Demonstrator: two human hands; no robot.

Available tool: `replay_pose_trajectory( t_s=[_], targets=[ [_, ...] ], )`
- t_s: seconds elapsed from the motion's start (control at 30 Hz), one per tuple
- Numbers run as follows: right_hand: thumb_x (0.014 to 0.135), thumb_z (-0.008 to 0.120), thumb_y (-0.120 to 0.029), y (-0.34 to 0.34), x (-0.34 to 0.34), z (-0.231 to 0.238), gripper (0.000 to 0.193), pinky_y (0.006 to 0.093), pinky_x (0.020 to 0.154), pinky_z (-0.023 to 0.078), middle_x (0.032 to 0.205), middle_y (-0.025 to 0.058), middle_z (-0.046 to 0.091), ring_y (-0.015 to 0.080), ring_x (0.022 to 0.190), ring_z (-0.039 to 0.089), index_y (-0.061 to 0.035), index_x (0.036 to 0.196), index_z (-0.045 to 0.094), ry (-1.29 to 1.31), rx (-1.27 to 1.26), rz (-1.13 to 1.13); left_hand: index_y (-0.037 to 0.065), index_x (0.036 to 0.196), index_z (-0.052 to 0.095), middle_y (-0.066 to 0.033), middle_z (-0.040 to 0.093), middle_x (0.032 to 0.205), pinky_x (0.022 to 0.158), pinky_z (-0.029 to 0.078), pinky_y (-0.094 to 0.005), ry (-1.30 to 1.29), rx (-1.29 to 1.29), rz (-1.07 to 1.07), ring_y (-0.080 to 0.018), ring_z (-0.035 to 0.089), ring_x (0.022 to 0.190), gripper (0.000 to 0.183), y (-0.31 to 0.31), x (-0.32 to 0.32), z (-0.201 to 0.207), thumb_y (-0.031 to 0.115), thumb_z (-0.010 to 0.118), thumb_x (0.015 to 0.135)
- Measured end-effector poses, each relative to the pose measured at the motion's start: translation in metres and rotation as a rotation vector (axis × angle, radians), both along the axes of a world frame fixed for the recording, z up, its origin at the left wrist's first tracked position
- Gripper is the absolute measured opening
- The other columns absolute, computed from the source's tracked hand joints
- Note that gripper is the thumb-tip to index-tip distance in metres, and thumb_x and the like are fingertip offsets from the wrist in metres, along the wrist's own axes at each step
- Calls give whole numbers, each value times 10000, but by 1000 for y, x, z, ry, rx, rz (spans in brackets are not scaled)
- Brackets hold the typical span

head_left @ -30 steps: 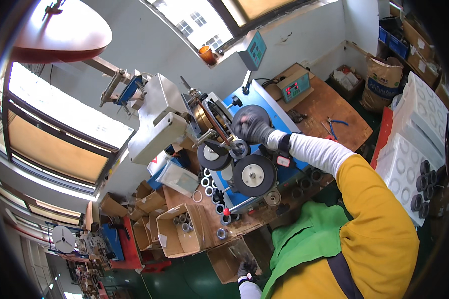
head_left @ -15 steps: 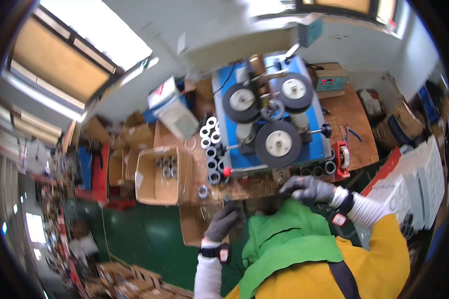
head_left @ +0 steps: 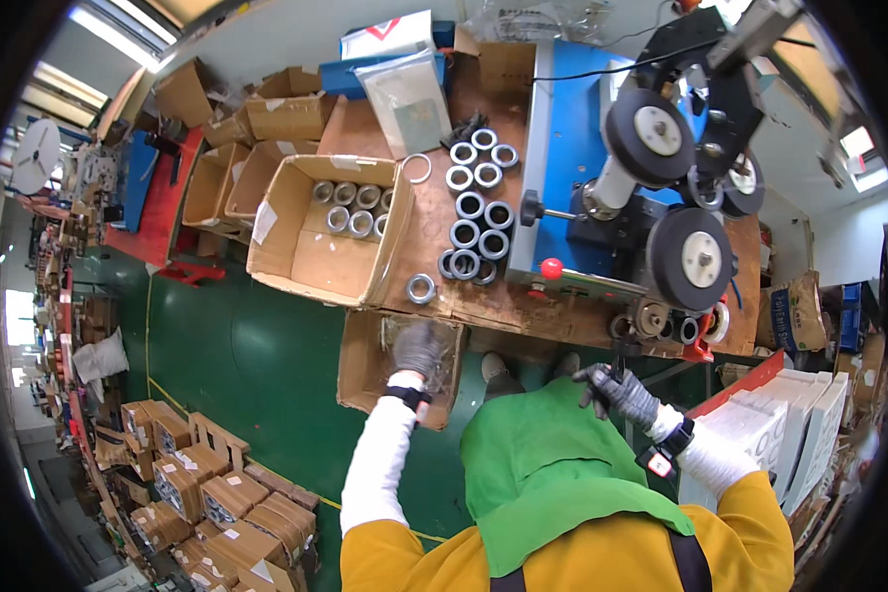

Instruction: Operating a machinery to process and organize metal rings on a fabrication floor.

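My left hand (head_left: 416,352), in a grey glove, is over a low cardboard box (head_left: 351,357) under the bench's front edge; its fingers are blurred and I cannot see anything in them. Off to the right, my gloved right hand (head_left: 622,395) hangs in front of the machine, fingers partly spread and bent, with nothing visible in it. A single metal ring (head_left: 420,288) lies near the bench edge, above my left hand. Farther back stand several more metal rings (head_left: 480,239) in a cluster. An open cardboard box (head_left: 296,252) on the bench holds several rings (head_left: 337,219).
A blue machine (head_left: 555,148) with black rubber wheels (head_left: 689,259) and a red knob (head_left: 552,267) fills the bench's right. A thin, pale ring (head_left: 416,168) lies beside the box. White foam trays (head_left: 789,414) are stacked at right; packed cartons (head_left: 232,493) stand lower left.
The view has swung left. My left hand has moved to over the low box. My right hand has drawn back from the bench edge, clear of the machine.
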State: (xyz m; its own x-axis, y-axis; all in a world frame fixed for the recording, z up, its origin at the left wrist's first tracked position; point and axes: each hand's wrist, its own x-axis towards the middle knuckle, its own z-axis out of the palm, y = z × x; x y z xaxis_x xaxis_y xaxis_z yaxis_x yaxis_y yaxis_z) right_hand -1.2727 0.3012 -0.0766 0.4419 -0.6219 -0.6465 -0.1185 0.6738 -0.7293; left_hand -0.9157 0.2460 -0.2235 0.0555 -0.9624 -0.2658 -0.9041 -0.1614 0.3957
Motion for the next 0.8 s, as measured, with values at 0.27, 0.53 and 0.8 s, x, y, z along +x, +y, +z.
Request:
replay_pose_trajectory(
  t_s=[0.27, 0.53, 0.8],
  targets=[
    [914, 405, -308, 24, 25, -35, 331, 191, 450, 413, 730, 44, 604, 61, 484, 495, -42, 1065, 532, 142, 125, -29, 149, 1092, 493, -59, 537, 954, 894, 332, -434, -198, -254, -384, -230, 477, 983, 350, -55, 47, -82, 146, 513, 743],
    [905, 433, -278, 23, 26, -35, 298, 196, 465, 413, 738, 31, 593, 63, 509, 501, -35, 1044, 533, 243, 163, -63, 187, 1141, 478, -51, 537, 1055, 928, 297, -504, -346, -138, -479, -198, 484, 1042, 374, -66, 37, -106, 96, 461, 779],
    [885, 487, -230, 9, 26, -35, 237, 201, 526, 403, 773, -29, 547, 47, 585, 461, -53, 1031, 547, 254, -107, 46, -11, 1066, 476, -110, 554, 972, 723, 491, -287, 1285, 509, 605, -184, 552, 853, 400, 7, 13, -16, 122, 623, 718]
  ],
)
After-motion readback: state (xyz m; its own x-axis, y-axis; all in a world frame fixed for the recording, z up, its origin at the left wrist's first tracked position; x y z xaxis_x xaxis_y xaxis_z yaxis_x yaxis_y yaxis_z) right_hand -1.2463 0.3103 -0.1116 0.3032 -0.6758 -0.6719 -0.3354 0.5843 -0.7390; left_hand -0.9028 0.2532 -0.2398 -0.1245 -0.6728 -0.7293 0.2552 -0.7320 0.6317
